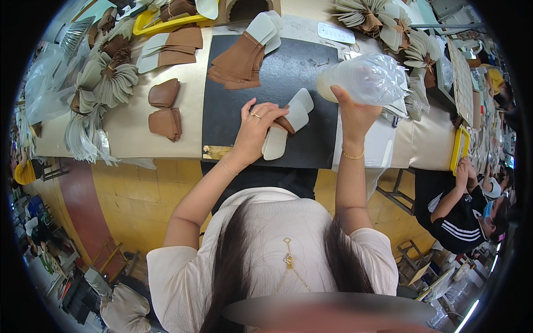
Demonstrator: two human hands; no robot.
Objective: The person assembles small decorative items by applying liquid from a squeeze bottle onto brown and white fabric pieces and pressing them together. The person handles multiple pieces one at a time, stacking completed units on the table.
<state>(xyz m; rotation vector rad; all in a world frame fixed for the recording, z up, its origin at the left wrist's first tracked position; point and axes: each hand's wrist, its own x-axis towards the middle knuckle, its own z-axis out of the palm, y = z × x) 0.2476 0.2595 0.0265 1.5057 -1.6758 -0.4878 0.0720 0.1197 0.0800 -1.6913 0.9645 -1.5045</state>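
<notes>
At the centre of the frame the left hand [256, 130] lies curled over a small stack of pale insoles [288, 123] on the black mat [302, 72], fingers pressing their brown ends; right of centre the right hand [355, 114] is raised, fingers closed round a clear plastic bag [369, 77] with a pale piece inside; a fan of brown and pale insoles [244, 55] lies on the mat in the upper middle; a yellow tray [166, 23] at the upper left of the desk [186, 111] holds more pieces.
</notes>
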